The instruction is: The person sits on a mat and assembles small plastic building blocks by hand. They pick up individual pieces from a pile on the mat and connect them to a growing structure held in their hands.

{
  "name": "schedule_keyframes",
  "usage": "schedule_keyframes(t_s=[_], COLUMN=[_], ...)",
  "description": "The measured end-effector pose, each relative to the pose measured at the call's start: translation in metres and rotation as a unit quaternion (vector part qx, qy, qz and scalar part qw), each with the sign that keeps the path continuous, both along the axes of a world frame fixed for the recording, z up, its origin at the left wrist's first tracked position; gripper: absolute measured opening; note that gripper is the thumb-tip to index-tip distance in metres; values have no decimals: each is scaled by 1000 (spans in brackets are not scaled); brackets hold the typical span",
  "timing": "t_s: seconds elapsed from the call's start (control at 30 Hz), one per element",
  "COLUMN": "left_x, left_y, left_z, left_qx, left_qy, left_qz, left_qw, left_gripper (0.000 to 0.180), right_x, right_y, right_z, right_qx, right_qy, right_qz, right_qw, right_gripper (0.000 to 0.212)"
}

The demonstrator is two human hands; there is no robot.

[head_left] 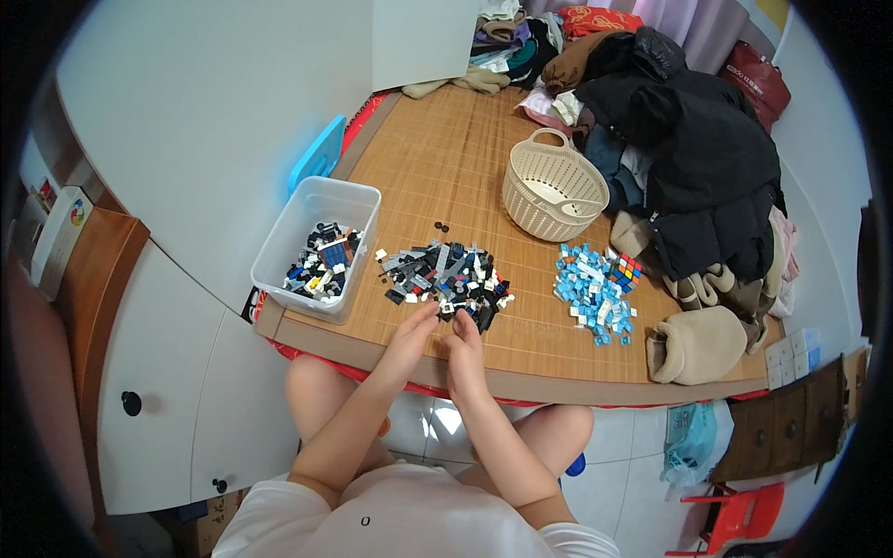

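Note:
A mixed pile of building bricks (437, 270), mostly black and grey with some white and a few red, lies on the bamboo mat. My left hand (407, 339) is at the pile's near edge, fingers stretched forward, with no brick visible in it. Close beside it, my right hand (467, 355) also reaches to the near edge, its thumb apart from the fingers. Whether the fingertips touch any bricks I cannot make out. To the left stands a clear plastic box (357, 251) holding more bricks. A separate heap of light blue and white bricks (595, 293) lies to the right.
Behind the heaps stands a beige plastic basket (556, 191). A colourful puzzle cube (626, 272) rests by the blue heap. Dark clothes (712, 158) fill the right side, and a beige fleece item (698, 344) lies near the front edge. A blue lid (318, 153) leans behind the box.

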State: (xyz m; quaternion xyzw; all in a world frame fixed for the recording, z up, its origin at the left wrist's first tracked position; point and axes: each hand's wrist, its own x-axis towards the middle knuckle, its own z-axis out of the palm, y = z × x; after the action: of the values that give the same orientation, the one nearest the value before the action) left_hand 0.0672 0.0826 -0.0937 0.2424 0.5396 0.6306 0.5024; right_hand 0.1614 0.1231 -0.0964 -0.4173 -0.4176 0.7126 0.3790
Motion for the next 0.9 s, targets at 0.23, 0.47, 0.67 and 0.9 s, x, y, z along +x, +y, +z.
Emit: schedule_keyframes(t_s=[0.23, 0.47, 0.67, 0.9], left_x=[10, 13, 13, 17], left_y=[2, 4, 3, 6], left_z=[9, 11, 6, -3], left_qx=[-4, -16, -4, 16], left_qy=[-27, -60, -48, -64], left_qz=[-15, 15, -18, 8], left_qw=[1000, 998, 999, 998], left_gripper=[44, 48, 44, 45], right_x=[-2, -1, 0, -1], right_y=[-1, 1, -1, -3], right_z=[-3, 1, -3, 0], right_qx=[-18, -33, 8, 5], right_qy=[17, 20, -9, -13], right_qz=[12, 18, 34, 7], right_qw=[1000, 999, 999, 1000], right_gripper=[61, 63, 62, 60])
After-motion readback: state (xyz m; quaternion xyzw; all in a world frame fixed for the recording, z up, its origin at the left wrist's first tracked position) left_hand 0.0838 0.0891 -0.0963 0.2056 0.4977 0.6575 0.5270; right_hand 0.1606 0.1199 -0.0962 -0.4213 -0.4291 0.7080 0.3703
